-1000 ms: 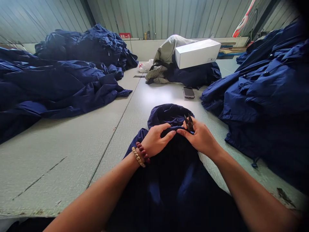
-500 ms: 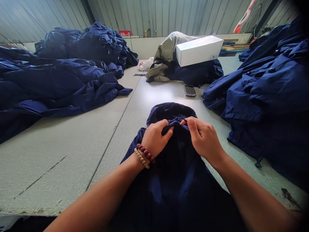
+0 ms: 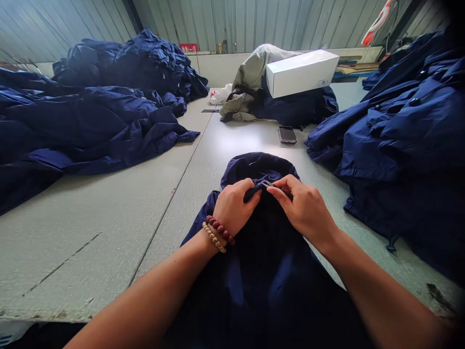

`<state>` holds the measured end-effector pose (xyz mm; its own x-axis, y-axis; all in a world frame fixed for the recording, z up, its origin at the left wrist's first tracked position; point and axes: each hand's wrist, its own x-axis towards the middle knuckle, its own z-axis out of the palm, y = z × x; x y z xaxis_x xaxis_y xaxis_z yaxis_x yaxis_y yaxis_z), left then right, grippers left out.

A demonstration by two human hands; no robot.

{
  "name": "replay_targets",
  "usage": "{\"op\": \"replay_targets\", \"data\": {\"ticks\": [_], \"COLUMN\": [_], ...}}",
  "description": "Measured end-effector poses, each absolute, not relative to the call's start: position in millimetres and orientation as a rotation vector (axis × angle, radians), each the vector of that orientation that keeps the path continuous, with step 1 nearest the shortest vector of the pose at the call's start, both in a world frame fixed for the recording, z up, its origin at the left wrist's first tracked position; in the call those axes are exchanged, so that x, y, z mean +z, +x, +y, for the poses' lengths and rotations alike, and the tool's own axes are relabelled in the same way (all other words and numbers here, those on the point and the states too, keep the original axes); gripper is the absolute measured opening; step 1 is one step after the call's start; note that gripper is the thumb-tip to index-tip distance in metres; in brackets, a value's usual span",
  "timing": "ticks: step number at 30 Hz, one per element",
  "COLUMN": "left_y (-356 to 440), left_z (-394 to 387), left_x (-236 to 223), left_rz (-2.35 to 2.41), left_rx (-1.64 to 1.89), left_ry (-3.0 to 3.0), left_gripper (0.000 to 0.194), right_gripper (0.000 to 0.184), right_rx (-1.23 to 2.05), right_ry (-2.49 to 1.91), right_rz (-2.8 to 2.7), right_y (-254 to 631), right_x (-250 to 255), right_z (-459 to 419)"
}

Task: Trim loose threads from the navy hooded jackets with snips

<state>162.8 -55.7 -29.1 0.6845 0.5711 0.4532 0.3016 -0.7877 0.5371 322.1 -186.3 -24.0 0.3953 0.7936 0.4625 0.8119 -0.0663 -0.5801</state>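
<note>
A dark navy hooded jacket [image 3: 254, 276] lies in front of me, its hood [image 3: 259, 162] spread at the far end. My left hand [image 3: 234, 203], with two bead bracelets at the wrist, is closed on the fabric near the neck of the hood. Between the thumb and fingers of my right hand [image 3: 303, 201] is a pair of thread snips [image 3: 268, 184]. Their pale metal tips touch or nearly touch the cloth beside my left fingertips. The rest of the snips is mostly covered by my right hand.
Heaps of navy garments lie at left [image 3: 90, 131] and right [image 3: 395, 140] of the pale table [image 3: 119, 232]. Farther back, a white box [image 3: 303, 75] sits on piled clothing, near a plastic bag [image 3: 220, 95]. A phone [image 3: 287, 135] lies beyond the hood.
My right hand has turned, and the snips' tips now show, pointing left at the cloth by my left fingers. My left hand keeps its grip. The view has shifted slightly.
</note>
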Motion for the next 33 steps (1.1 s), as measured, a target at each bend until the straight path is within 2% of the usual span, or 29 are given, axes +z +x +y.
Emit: {"op": "replay_targets", "data": {"ticks": [24, 33], "left_y": [163.7, 163.1], "left_z": [-57.7, -57.9], "left_x": [-29.6, -27.9], "left_rz": [0.682, 0.683], "left_rx": [0.874, 0.872], "left_ry": [2.495, 2.48], "left_gripper": [0.02, 0.019], "right_gripper": [0.032, 0.035], "right_rx": [-0.07, -0.135], "right_ry": [-1.825, -1.795], "right_rz": [-1.462, -1.393], "right_y": [320.1, 321.1], "right_x": [-21.7, -21.1], "right_z": [-188.6, -188.8]}}
